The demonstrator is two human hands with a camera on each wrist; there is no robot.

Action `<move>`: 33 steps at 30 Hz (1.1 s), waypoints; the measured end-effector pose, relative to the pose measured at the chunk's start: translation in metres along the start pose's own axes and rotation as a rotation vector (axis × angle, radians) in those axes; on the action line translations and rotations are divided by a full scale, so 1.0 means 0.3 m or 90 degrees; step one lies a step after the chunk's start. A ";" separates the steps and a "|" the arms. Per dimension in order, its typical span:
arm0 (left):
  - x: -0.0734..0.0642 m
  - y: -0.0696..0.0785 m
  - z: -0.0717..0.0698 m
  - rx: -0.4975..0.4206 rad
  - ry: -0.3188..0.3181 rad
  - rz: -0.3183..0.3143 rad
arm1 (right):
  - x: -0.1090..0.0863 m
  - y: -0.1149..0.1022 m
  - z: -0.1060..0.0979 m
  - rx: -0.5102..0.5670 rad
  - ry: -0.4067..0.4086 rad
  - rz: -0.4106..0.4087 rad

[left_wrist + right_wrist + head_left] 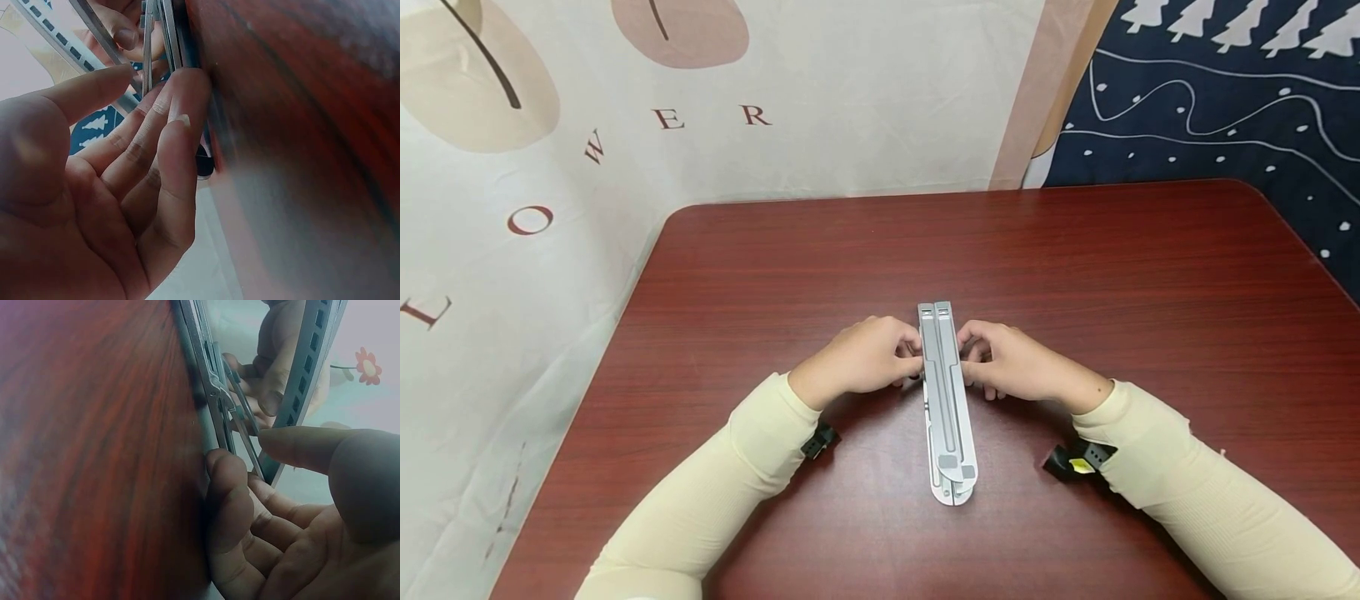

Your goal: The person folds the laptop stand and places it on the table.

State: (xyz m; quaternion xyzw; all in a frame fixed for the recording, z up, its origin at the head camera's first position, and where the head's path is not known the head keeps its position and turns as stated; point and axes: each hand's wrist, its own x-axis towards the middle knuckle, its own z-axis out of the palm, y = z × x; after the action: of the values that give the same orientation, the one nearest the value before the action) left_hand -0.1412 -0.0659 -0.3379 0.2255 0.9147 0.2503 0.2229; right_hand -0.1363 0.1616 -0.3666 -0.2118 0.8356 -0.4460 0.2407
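A silver folding laptop stand (942, 375) lies narrow and lengthwise on the table, its two long bars side by side. From its left side my left hand (867, 354) holds it, thumb and curled fingers at the edge. My right hand (1026, 364) grips the opposite edge in the same way. In the right wrist view, a slotted upper bar (306, 369) stands tilted up from the lower bars (209, 375), with thin struts between them. The left wrist view shows the thumb against the upper bar and the fingers at the lower bars. Some fingertips are hidden behind the metal.
The stand rests on a dark red wood-grain table (790, 258) with rounded back corners. A pale printed cloth (865, 92) hangs behind it, and a navy cloth with white trees (1195, 158) hangs at the right. Each wrist carries a small black camera (820, 439).
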 end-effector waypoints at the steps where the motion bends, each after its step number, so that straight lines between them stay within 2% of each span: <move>1: 0.000 0.000 0.001 0.002 -0.001 0.000 | 0.000 0.000 0.000 -0.001 0.000 0.000; 33: -0.003 0.003 0.006 0.013 -0.013 -0.019 | -0.004 -0.001 -0.002 -0.028 -0.004 -0.002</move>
State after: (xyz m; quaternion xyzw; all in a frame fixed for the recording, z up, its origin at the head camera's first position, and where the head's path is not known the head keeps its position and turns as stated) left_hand -0.1393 -0.0651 -0.3384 0.2169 0.9180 0.2355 0.2340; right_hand -0.1356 0.1626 -0.3659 -0.2199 0.8443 -0.4271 0.2376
